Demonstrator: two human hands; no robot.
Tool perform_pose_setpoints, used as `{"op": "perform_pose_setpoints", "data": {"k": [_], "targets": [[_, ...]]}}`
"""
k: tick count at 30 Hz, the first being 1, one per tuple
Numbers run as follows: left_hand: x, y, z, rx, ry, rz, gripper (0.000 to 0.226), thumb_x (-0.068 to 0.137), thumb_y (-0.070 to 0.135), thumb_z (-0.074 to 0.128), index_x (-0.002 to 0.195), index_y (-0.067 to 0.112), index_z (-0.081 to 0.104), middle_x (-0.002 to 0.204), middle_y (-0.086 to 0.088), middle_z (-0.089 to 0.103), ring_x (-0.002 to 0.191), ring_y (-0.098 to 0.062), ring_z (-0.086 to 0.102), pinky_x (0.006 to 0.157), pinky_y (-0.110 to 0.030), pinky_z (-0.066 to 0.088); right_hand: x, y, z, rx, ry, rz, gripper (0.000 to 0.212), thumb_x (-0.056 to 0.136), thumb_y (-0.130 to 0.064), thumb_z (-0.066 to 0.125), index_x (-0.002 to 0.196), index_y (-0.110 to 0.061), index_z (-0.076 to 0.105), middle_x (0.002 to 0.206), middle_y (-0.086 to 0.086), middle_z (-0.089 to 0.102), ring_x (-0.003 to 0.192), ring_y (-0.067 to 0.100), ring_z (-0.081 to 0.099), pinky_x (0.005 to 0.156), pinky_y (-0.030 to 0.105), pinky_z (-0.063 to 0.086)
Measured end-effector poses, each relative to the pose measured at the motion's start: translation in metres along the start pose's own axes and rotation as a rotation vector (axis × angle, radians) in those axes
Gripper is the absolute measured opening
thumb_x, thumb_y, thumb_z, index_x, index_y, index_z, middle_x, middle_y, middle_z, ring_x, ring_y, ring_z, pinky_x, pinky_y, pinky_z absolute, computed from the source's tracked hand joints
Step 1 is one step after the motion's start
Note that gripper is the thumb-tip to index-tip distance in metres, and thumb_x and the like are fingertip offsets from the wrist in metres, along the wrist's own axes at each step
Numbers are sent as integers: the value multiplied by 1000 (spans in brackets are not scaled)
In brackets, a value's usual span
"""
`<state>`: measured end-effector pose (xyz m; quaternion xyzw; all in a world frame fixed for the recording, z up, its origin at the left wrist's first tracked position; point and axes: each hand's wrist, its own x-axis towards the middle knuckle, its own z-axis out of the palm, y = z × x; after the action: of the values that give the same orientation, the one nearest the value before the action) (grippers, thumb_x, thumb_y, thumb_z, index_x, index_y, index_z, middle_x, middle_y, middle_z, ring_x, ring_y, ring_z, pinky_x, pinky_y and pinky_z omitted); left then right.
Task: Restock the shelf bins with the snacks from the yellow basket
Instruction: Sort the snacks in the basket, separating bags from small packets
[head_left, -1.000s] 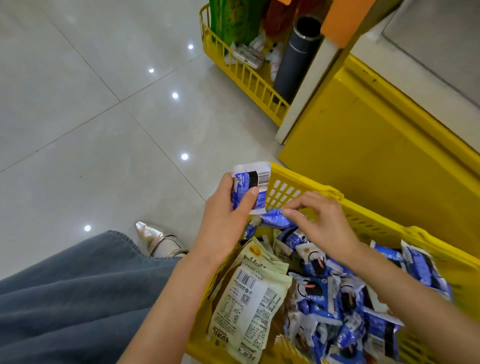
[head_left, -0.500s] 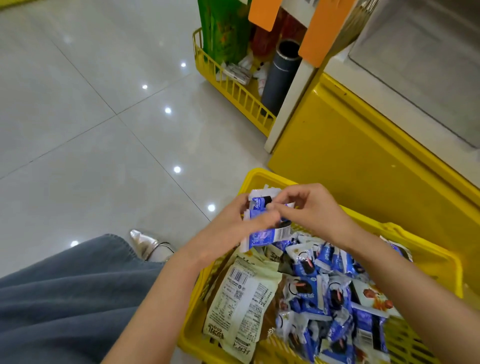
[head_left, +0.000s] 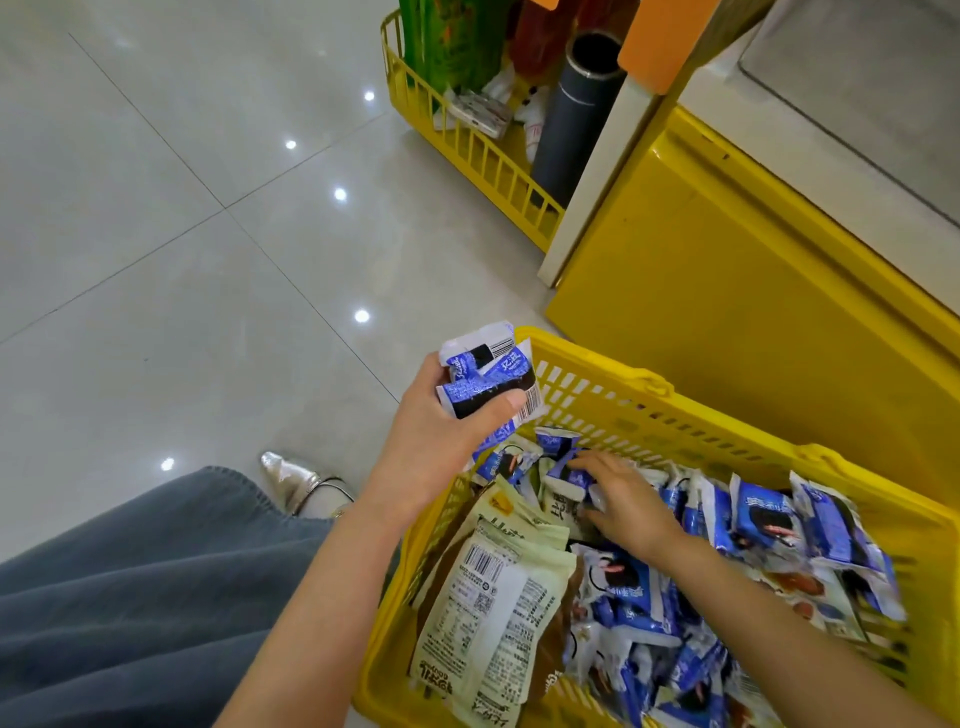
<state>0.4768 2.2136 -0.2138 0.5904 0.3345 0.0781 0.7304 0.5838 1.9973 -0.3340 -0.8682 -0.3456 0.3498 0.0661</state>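
Right hand (head_left: 626, 501) dropped into basket (head_left: 613, 374), fingers (head_left: 589, 462) spread; left hand (head_left: 441, 441) grips crosswise blue packets (head_left: 483, 387)

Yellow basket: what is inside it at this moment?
Many blue snack packets and cream bags fill the yellow basket. The right hand lies on the packets, covering some. The basket's floor and lower layers are hidden.

Yellow basket (head_left: 587, 358) open on top, packed with blue snack packets (head_left: 763, 519) and cream bags (head_left: 498, 587). Floor (head_left: 182, 286) left of basket free. Yellow cabinet (head_left: 727, 312) just behind basket blocks that side.
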Motion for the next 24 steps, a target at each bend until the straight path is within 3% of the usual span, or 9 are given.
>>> {"op": "perform_pose_setpoints", "data": {"k": [2,5,7,9,13,16,18,20,24], "targets": [[-1,-1,3,-19,-17,-14,36,74,18,75,101,33,57,89,15,71,83,-3,69,62,-13,52,10,2,4,-85,84,17,57,84,-26,67,135,-22,42,139,-1,43,129,19,38,105,30,30],[-2,0,8,-23,-29,-26,33,76,16,73,101,30,57,88,15,71,82,-3,69,61,-13,51,23,-6,-2,-121,192,62,40,88,-28,61,126,-22,52,126,1,57,115,21,51,92,33,41],[-2,0,12,2,-38,-24,30,78,17,72,101,31,58,90,14,71,83,-3,69,62,-13,51,22,-15,-11,4,314,94,33,91,-33,57,121,-19,56,109,4,66,95,23,62,73,32,47],[-4,1,17,12,-64,-20,29,80,18,70,102,31,58,95,11,71,85,-4,68,65,-13,51,12,-22,-20,155,408,123,35,92,-35,54,120,-15,54,92,5,69,76,20,65,57,27,42],[-14,2,36,64,-105,-4,28,81,21,69,100,33,53,98,11,68,83,-2,68,65,-13,51,-26,-24,-34,537,520,147,34,91,-33,56,117,-11,53,51,-8,47,43,1,47,44,14,36],[-28,-1,56,120,-138,0,28,80,23,70,97,33,50,91,16,66,76,5,66,60,-9,48,-65,-13,-39,655,527,185,37,90,-36,56,116,-10,55,50,-6,35,42,3,41,50,15,43],[-41,-6,69,215,-218,-5,27,80,28,70,95,36,49,91,20,66,76,8,65,62,-7,48,-92,-3,-39,697,518,236,32,90,-37,54,114,-17,50,52,-5,32,45,6,38,60,27,53],[-57,-14,84,326,-323,-15,28,81,34,68,99,38,47,101,18,66,85,9,63,70,-6,46,-117,9,-36,650,526,274,38,92,-34,52,125,-18,41,55,-3,37,48,8,40,52,20,45],[-87,-52,121,754,-474,35,66,83,49,61,137,23,32,133,10,47,117,-7,47,90,-17,33,-160,43,-22,365,401,310,34,98,-29,42,129,-15,35,69,-3,57,58,11,55,52,25,40]]}}
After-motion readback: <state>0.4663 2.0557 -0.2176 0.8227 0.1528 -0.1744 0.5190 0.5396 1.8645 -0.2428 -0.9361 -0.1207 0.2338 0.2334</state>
